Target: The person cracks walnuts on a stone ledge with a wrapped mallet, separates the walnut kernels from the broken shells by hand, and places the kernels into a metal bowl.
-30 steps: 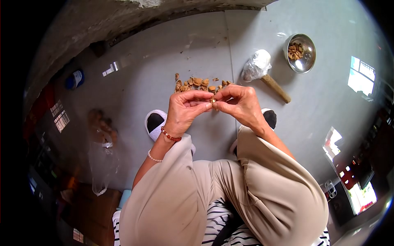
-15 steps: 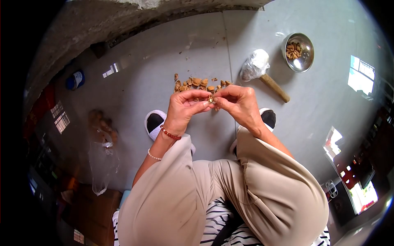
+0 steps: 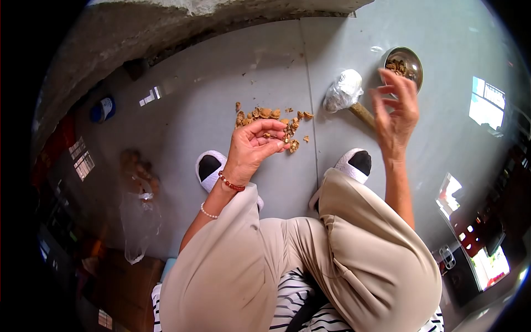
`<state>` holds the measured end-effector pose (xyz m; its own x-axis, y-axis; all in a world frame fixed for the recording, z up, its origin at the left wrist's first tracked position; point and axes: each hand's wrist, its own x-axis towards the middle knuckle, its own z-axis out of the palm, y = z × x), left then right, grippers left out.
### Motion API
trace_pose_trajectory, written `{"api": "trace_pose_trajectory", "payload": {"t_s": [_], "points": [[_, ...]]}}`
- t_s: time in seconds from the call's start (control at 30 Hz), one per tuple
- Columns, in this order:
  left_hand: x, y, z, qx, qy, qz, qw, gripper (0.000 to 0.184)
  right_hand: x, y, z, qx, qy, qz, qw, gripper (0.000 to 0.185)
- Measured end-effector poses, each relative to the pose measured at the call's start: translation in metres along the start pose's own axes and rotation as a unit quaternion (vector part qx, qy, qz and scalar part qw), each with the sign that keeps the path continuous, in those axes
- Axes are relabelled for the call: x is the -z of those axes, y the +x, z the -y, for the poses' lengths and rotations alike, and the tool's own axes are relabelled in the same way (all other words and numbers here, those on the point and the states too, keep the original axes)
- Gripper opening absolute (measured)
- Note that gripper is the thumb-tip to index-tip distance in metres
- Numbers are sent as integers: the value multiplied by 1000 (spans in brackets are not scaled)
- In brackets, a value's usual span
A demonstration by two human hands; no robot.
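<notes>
**Nut piece (image 3: 286, 141) held in the left hand (image 3: 255, 145), right hand (image 3: 396, 110) raised at the bowl (image 3: 412, 58)**

The left hand is held above the floor (image 3: 287, 193), in front of the knees, with its fingers curled and the thumb brought close to the fingertips. The small nut piece is gripped loosely at the tips, and a brown bit is also seen in the hollow of the hand. The right hand is lifted to the far right, its fingers bent and parted from the thumb; it is blurred, and whether any small crumb is carried there cannot be told. The near part of the metal bowl is covered by its fingers, but contact with the rim cannot be judged. Brown nut kernels (image 3: 396, 67) are heaped at the left inside the bowl.

Broken shells (image 3: 265, 113) are scattered on the floor just beyond the left hand, and some are partly hidden by it. To the right of them a hammer (image 3: 344, 89) is laid, its head wrapped in clear plastic; the end of its wooden handle is hidden behind the right hand. White slippers (image 3: 346, 161) are worn over dark socks (image 3: 361, 162), one on each side. A red bead bracelet (image 3: 231, 183) is worn on the left wrist. A clear plastic bag (image 3: 139, 224) is set to the left on the floor, and a blue tub (image 3: 102, 109) is seen at the far left.
</notes>
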<state>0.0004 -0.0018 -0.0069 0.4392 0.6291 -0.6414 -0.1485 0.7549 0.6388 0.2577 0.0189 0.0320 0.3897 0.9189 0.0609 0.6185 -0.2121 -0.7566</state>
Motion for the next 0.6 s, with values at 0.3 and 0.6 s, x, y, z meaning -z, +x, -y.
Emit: {"api": "trace_pose_trajectory", "payload": {"t_s": [0.3, 0.6], "points": [[-10, 2, -5, -20, 124, -15, 992, 49, -67, -66, 35, 30, 117, 295, 948, 14], [-3, 5, 11, -69, 273, -12, 960, 62, -78, -76, 39, 254, -65, 263, 928, 13]]}}
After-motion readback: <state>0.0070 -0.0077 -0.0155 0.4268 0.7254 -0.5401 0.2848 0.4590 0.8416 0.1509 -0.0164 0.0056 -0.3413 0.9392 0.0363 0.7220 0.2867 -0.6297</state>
